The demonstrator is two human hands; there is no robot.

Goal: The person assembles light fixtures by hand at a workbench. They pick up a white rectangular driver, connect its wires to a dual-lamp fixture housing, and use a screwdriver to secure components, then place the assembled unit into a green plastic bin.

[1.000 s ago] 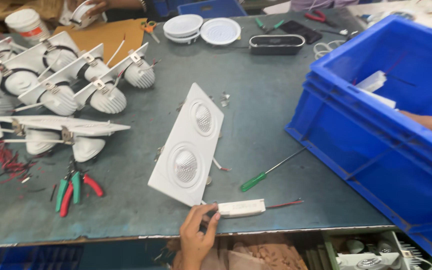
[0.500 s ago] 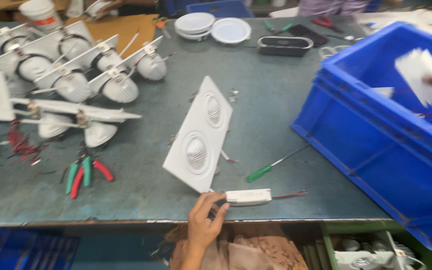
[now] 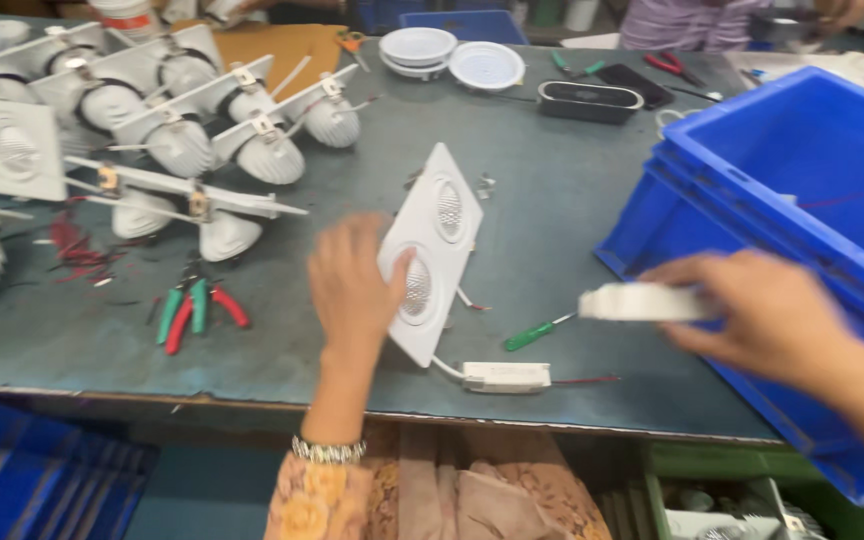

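A white rectangular twin-lamp fixture (image 3: 434,240) lies tilted on the dark green table (image 3: 542,190), a thin wire running from it to a small white driver box (image 3: 506,376) at the front edge. My left hand (image 3: 350,283) rests on the fixture's near left edge, fingers apart, covering part of the lower lamp. My right hand (image 3: 752,312) hovers in front of the blue crate (image 3: 802,230), gripping a flat white part (image 3: 634,302), blurred by motion.
A green-handled screwdriver (image 3: 534,334) lies between the fixture and the crate. Red and green pliers (image 3: 192,312) lie at the left. Several assembled white lamp fixtures (image 3: 182,140) crowd the far left. White round plates (image 3: 446,54) and a black box (image 3: 590,100) sit at the back.
My left hand moved up from the driver box onto the twin-lamp fixture. My right hand came out of the blue crate, carrying the white part toward the table.
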